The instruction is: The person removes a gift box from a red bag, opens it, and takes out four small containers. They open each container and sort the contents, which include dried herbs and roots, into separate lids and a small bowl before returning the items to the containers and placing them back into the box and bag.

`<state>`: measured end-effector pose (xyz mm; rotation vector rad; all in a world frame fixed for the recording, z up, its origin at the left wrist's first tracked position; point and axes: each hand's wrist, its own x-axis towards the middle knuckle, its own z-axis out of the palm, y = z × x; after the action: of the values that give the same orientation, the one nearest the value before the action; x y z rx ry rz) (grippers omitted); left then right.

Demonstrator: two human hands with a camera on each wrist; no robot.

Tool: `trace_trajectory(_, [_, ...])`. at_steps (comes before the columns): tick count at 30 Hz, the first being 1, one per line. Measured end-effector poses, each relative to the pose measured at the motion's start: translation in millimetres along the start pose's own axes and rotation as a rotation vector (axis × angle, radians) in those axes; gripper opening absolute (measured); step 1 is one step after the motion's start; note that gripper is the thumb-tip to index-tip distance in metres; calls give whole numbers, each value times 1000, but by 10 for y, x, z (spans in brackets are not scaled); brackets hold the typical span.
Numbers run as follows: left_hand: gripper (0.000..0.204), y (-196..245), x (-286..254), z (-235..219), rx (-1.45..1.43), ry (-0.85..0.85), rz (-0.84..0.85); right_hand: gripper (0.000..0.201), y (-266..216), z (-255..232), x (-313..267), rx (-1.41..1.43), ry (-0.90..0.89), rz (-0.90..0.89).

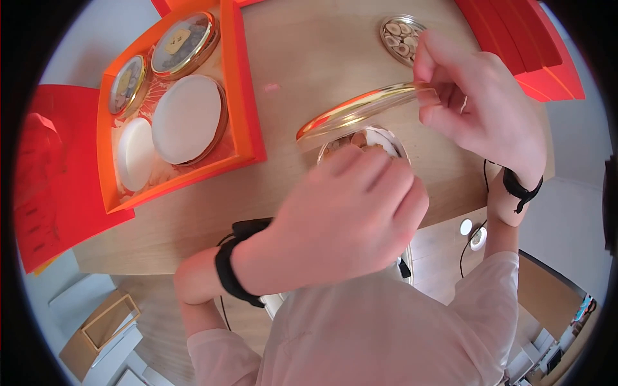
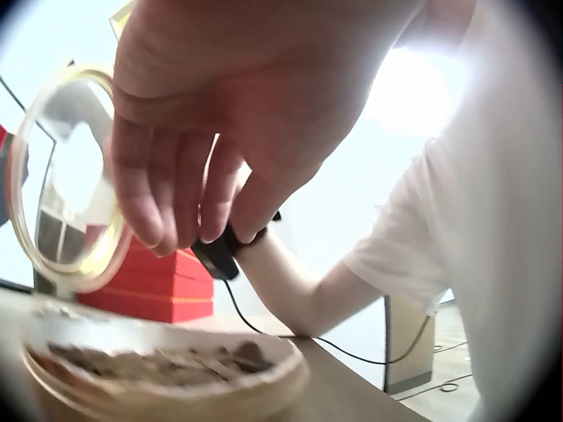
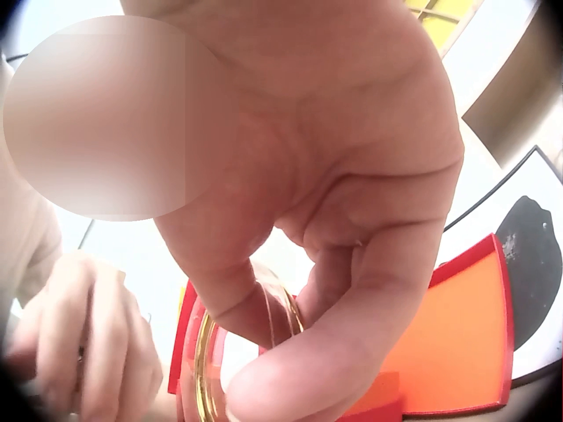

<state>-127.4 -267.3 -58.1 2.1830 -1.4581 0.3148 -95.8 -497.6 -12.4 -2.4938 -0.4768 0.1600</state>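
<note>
My right hand pinches the edge of a round clear lid with a gold rim, held tilted above the table. In the right wrist view the thumb and fingers of the right hand close on that rim. Below the lid stands an open round tub with a white lining and brownish dried pieces inside. My left hand is over the tub, hiding part of it in the head view. From the left wrist, the left hand's fingers hang loosely bent above the tub, with nothing visible between them.
An orange-red box at the left holds gold-lidded containers and white-topped ones. A round container of pale slices stands at the back. Red boxes are at the back right. A black cable hangs past the table's edge.
</note>
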Motion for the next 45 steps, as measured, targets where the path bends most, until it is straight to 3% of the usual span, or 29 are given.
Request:
trace_trajectory(2, [27,-54,8,-100,19,164,-98,19,25,5,16,-2,20,-13])
trace_trajectory(5, [40,-103,18,-271,-21,253,-222,20,79,-3,67,-17,50,-62])
trace_trajectory(11, [74,-265,-204,-305,2,399,-293,20,93,86,92,-85,170,-135])
trace_trajectory(13, [89,-326,-248,-344,26,352,-343,21,104,135,100,-177,201,-221])
trace_trajectory(16, [107,-285,-160,-374,-196,103,-544,22,138,235,91,-273,193,-332])
trace_trajectory(19, [116,-436,-167,-276,-468,-101,-624,25,224,353,95,-181,221,-439])
trace_trajectory(22, [117,-458,-162,-263,-541,-204,-517,28,301,405,47,-233,261,-518])
trace_trajectory(31, [124,-423,-137,-97,-675,-270,-545,30,427,554,-122,-284,327,-586])
trace_trajectory(34, [118,-366,-165,-43,-568,-204,-506,30,418,579,-130,-315,312,-578])
trace_trajectory(36, [113,-334,-171,-21,-506,-213,-485,34,442,580,-168,-335,207,-521])
trace_trajectory(37, [111,-311,-182,2,-478,-218,-475,37,451,587,-195,-343,151,-491])
trace_trajectory(40, [106,-231,-210,55,-207,-212,-436,72,375,579,-227,-277,10,-446])
trace_trajectory(43, [104,-279,-228,127,-166,-221,-416,109,365,590,-331,-173,-171,-293])
trace_trajectory(45, [102,-292,-220,150,-177,-226,-403,115,343,567,-341,-133,-199,-299])
